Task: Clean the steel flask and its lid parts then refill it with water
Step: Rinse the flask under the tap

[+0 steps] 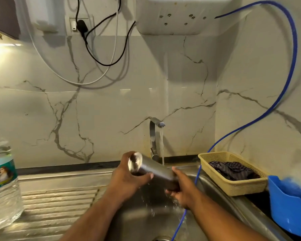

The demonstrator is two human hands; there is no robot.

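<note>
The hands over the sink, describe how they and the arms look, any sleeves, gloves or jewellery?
Both are bare. The left hand and right hand wear no gloves, and no ring, watch or bangle shows on either. No sleeve is in view either, right down to the picture's lower edge.

Both forearms (94, 216) show bare, as do the left hand (129, 178) and right hand (182, 190).

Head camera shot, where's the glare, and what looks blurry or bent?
Head view: glare from the upper left washes out the marble wall; the wide lens bows the sink rim; the blue tub at the right edge is smeared on top; the steel flask in the middle is sharp, its raised end glinting.
</note>
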